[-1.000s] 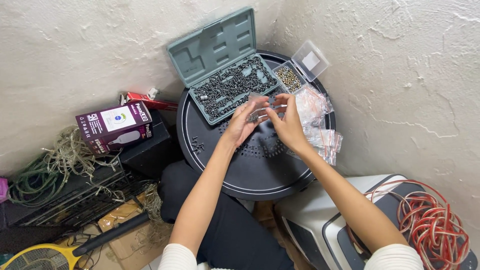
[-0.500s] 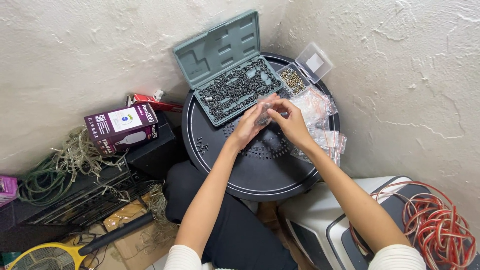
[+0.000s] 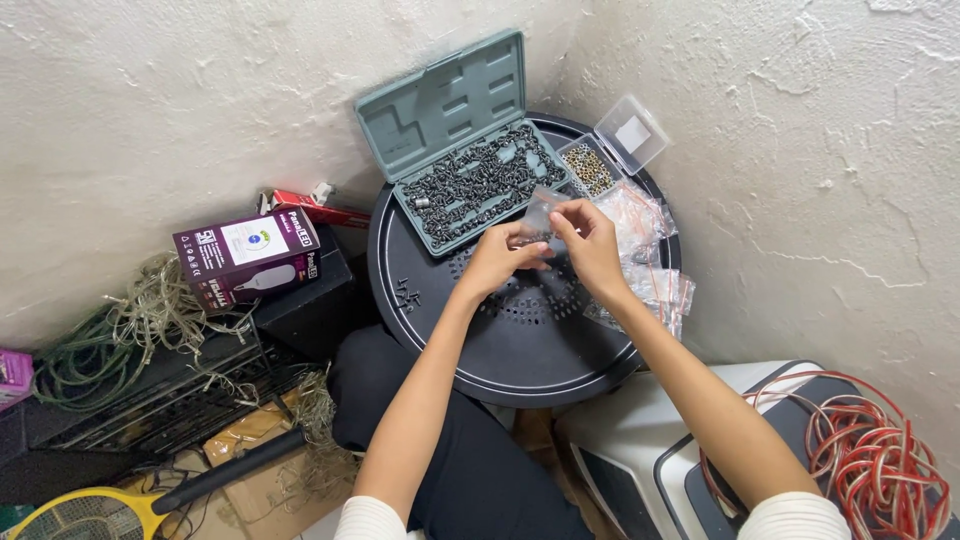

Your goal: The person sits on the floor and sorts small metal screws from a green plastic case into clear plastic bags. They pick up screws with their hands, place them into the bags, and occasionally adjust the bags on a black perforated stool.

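Both hands stay together over the far half of the round black surface (image 3: 520, 340), and little about them has changed in the last second: the left hand (image 3: 497, 262) and the right hand (image 3: 590, 248) still pinch a small clear plastic bag (image 3: 542, 212) between thumb and fingertips, each closed on one side of it. The bag now sits a touch higher and nearer the open grey-green case (image 3: 470, 150) than a moment ago, its top edge just over the case's front rim, while the whole view has drifted slightly (the head moves, not the things). I cannot tell whether the bag's mouth is open or whether anything is in it; it is too small and glossy. The case tray is full of small dark metal pieces, its lid propped back against the plastered wall. Just beside it to the right lies a small clear box (image 3: 600, 160) of brassy bits with its lid flipped open, and near the right hand lies a loose heap of more clear bags (image 3: 650, 270) with red-lined tops. A few stray dark pieces (image 3: 407, 293) lie on the left of the surface, well apart from the hands. So the handling of this one bag goes on unfinished, held right at the case. Off the surface sit a purple carton (image 3: 245, 255) and a red cable coil (image 3: 880, 450).
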